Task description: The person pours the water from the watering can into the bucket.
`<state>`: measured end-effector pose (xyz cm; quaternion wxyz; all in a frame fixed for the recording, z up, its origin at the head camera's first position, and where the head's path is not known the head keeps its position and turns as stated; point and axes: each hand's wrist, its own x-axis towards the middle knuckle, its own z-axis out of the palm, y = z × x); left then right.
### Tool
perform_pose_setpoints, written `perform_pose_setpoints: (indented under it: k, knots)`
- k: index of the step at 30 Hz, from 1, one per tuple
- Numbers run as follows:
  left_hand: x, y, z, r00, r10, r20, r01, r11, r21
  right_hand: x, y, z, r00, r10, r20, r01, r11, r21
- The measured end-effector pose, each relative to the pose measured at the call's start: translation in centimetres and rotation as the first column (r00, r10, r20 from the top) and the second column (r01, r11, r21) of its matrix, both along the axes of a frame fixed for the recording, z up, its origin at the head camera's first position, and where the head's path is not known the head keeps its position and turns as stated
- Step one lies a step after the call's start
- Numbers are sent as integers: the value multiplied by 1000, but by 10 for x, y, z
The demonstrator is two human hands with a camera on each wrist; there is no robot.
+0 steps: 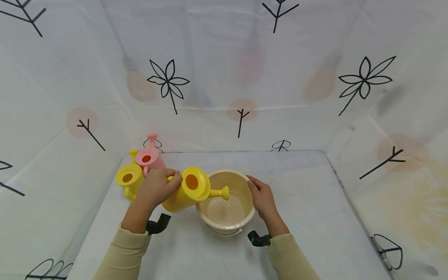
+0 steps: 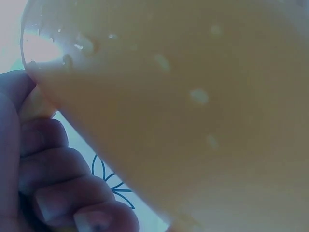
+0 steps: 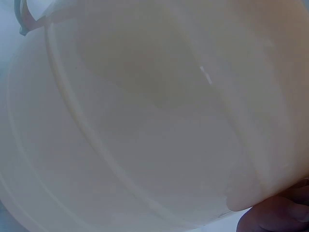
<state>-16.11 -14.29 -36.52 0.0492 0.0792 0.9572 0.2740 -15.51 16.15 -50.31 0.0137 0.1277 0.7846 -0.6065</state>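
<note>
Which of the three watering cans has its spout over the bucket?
The tilted yellow watering can in the left hand: its spout reaches over the bucket. The other yellow can and the pink can stand farther left.

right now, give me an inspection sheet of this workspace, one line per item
surface: pale tabletop, faintly mottled
job's things: tilted yellow watering can, its spout over the cream bucket; flow from the spout can't be made out
clutter: pink watering can and second yellow watering can grouped at the far left
hands: left hand grips the tilted can's handle; right hand holds the bucket's rim; black device on each wrist
cables: nothing seen
surroundings: pale backdrop with dark plant drawings
</note>
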Motion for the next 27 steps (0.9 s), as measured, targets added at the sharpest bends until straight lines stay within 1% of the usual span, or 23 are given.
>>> perform_pose_setpoints:
  k: [8, 21, 27]
  knots:
    - [1, 1, 3, 1000, -5, 1, 5, 1000, -7, 0, 0, 0, 1000, 0, 2, 0, 1000, -1]
    - [2, 3, 3, 1000, 9, 3, -9, 999, -31, 0, -1, -2, 1000, -6, 4, 6, 1000, -10]
    - [3, 5, 4, 1000, -2, -15, 1, 999, -36, -1, -1, -1, 1000, -13, 6, 13, 1000, -4]
